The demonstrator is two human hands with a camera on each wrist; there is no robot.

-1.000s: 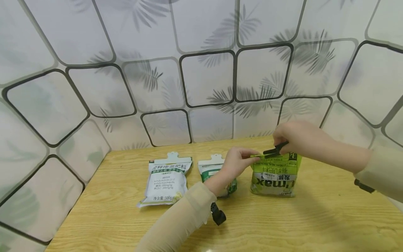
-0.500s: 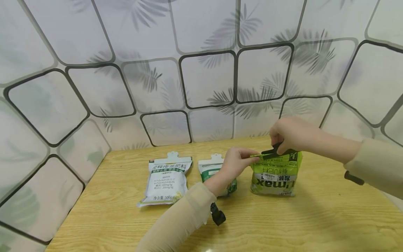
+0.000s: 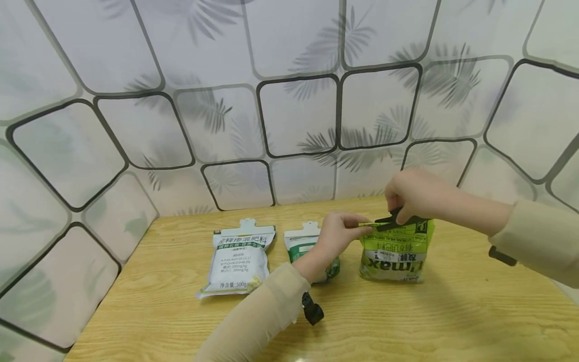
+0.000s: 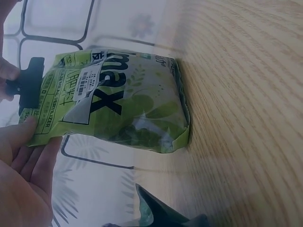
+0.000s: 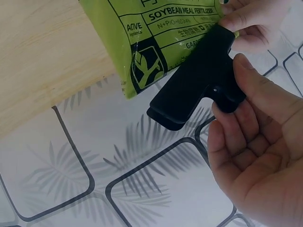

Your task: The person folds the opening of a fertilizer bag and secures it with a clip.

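A green fertilizer bag [image 3: 393, 256] stands upright on the table, its top edge folded flat. My left hand [image 3: 339, 236] pinches the left corner of that top edge between thumb and fingers. Above the bag, my right hand [image 3: 413, 193] grips a black bag clip [image 5: 199, 78] by its handles, thumb on one side and fingers on the other. The clip lies across the bag's top edge, close to the left thumb [image 4: 29, 125]. In the right wrist view one end of the clip extends past the bag's edge.
To the left lie a white fertilizer bag [image 3: 237, 261] with a pale clip [image 3: 247, 227] on top, and a smaller green-and-white bag [image 3: 300, 246] with a white clip [image 3: 310, 229], partly hidden by my left arm. A patterned wall covering [image 3: 298, 115] rises behind the wooden table [image 3: 149, 296].
My right hand has shifted left with the black clip, bringing it further along the bag's top edge. The left hand keeps its pinch in the same place.
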